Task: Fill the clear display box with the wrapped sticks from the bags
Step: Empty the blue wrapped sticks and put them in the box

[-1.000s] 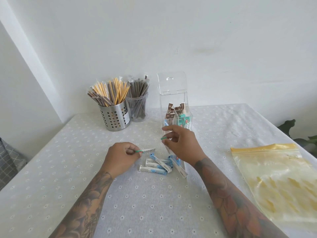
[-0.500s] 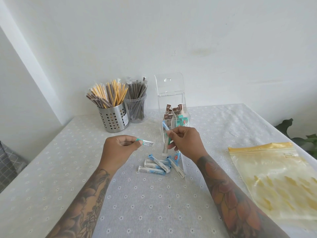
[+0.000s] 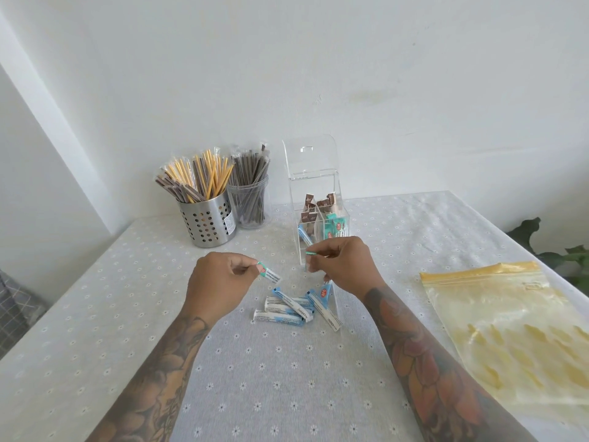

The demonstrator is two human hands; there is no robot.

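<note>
The clear display box (image 3: 315, 186) stands upright mid-table with its lid raised; brown, green and blue wrapped sticks show inside its compartments. My left hand (image 3: 220, 282) pinches a green-ended white stick (image 3: 269, 273) by its end, left of the box. My right hand (image 3: 345, 266) pinches another green-ended stick (image 3: 309, 255) right in front of the box's lower wall. Several blue-and-white sticks (image 3: 293, 309) lie in a loose pile on the cloth between my hands.
A yellow zip bag (image 3: 510, 330) lies flat at the right. A perforated steel cup (image 3: 207, 223) and a clear cup (image 3: 250, 202) hold wrapped stirrers at the back left. Plant leaves (image 3: 548, 247) poke up past the table's right edge.
Both hands have risen slightly off the pile, each keeping its stick. The right hand's stick has tipped from upright toward end-on in front of the box.
</note>
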